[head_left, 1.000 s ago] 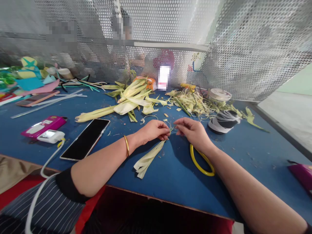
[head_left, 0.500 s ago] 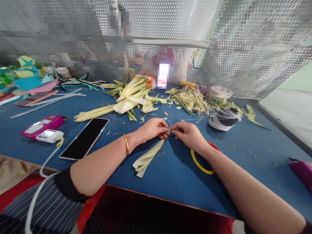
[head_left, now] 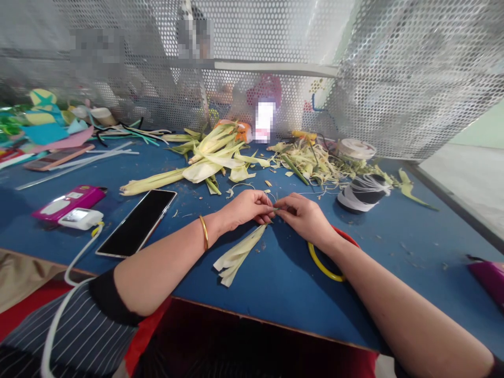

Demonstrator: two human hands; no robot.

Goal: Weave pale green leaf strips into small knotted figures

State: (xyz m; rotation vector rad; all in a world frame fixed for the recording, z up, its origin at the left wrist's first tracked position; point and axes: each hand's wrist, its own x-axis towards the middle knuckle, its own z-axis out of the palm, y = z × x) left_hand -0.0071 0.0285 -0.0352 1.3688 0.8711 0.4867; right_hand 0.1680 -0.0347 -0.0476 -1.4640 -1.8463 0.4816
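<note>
Pale green corn husk (head_left: 241, 255) hangs below the fingertips of my left hand (head_left: 251, 208), its narrow end pinched there and its wide end fanned toward the table's front. My right hand (head_left: 300, 214) is closed in a pinch at the same spot, on the husk's thin greenish tip. The fingertips of both hands almost meet. A thin white thread (head_left: 271, 196) loops up near the left fingers. Beneath my right wrist lies a yellow and red ring (head_left: 319, 266), partly covered by the forearm.
Corn husks (head_left: 208, 157) lie heaped at the back, with shredded husk (head_left: 309, 160) to their right. A thread spool (head_left: 362, 194) stands at right. On the left are a phone (head_left: 137, 223) and a purple pouch (head_left: 71, 202). A perforated screen (head_left: 271, 47) closes off the back.
Both hands stay in place with small finger movements. The right fingertips have shifted slightly closer to the left ones at the husk's tip.
</note>
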